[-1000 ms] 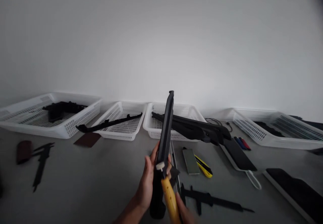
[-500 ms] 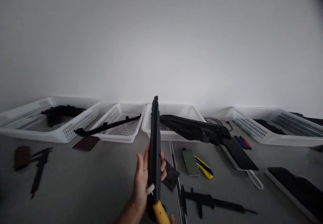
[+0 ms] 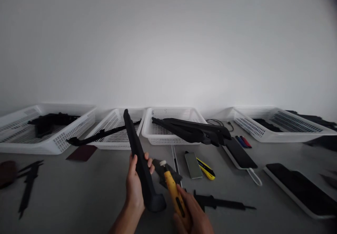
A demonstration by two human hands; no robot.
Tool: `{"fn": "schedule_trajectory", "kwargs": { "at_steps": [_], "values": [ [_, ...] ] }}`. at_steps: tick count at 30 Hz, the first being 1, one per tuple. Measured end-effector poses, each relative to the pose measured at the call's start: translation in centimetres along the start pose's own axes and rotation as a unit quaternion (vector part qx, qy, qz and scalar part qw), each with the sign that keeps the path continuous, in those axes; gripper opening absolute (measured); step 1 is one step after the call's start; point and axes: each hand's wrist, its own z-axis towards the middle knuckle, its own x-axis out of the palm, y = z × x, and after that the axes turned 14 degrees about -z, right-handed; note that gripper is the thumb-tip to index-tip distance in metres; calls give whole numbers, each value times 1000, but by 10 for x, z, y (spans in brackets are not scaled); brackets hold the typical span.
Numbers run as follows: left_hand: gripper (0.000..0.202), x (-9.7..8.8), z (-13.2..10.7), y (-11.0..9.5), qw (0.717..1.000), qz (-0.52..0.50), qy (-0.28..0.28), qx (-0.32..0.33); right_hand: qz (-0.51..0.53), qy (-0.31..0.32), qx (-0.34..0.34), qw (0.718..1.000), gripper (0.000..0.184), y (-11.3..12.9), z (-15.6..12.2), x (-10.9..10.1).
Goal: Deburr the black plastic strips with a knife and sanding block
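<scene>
My left hand (image 3: 135, 184) is wrapped round a long black plastic part (image 3: 140, 163), which is held tilted, its narrow tip up and to the left and its broad rounded end low. In my right hand (image 3: 196, 214) is a yellow rotary tool (image 3: 175, 195) with a small whitish tip pointing up and away from me. The tip is apart from the black part, a little to its right. Behind the tool lies a dark crumpled cloth or sheet (image 3: 164, 174). A black caliper (image 3: 223, 203) rests just beyond my right hand, partly hidden by it.
White baskets (image 3: 158, 140) with black parts stand along the wall; similar black parts (image 3: 195, 130) overhang one basket. A phone-like slab (image 3: 194, 165), yellow utility knife (image 3: 206, 169), markers (image 3: 243, 142), two black-topped pads (image 3: 240, 153), dark red sheet (image 3: 82, 153) and another caliper (image 3: 30, 186) lie on the table.
The black part has swung left and tilted, now showing its broad end. The yellow tool has moved off the part to the right, and my right hand has come into fuller view.
</scene>
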Motion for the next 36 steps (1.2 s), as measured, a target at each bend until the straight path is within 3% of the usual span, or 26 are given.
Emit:
{"fn": "schedule_trajectory", "kwargs": {
  "at_steps": [4,7,11,15,18,21,24,26,27,29,32,36],
  "values": [
    [23,2,4,-9,1000,-22,3,-20,-56,6,-58,997,82,6,14,28],
    [30,2,5,-7,998,-24,-15,-58,-80,14,-91,993,89,10,19,38],
    [37,1,7,-1,994,-30,-37,-95,-81,29,-124,989,71,11,34,26],
    [33,-1,7,2,993,-30,-22,-108,-90,-22,-60,994,53,19,61,9],
    [29,-2,5,3,992,-19,-21,-120,-91,24,-34,995,53,28,80,4],
    [23,-3,2,5,993,-8,-11,-117,-77,55,-7,995,40,32,93,-3],
    [19,-4,0,8,995,4,-6,-103,-48,48,21,997,22,31,88,-15],
    [28,-4,-2,10,995,4,-9,-99,19,59,46,997,19,30,72,-19],
    [35,-4,-4,11,995,2,-4,-101,66,77,40,994,18,30,62,-18],
    [50,-5,-7,14,994,-8,29,-109,113,135,-39,984,16,34,43,-11],
    [58,-10,-11,18,988,-15,77,-131,78,50,-97,991,20,47,32,7],
    [50,-25,-10,28,985,18,57,-160,15,-73,-119,990,15,67,60,11]
  ]
}}
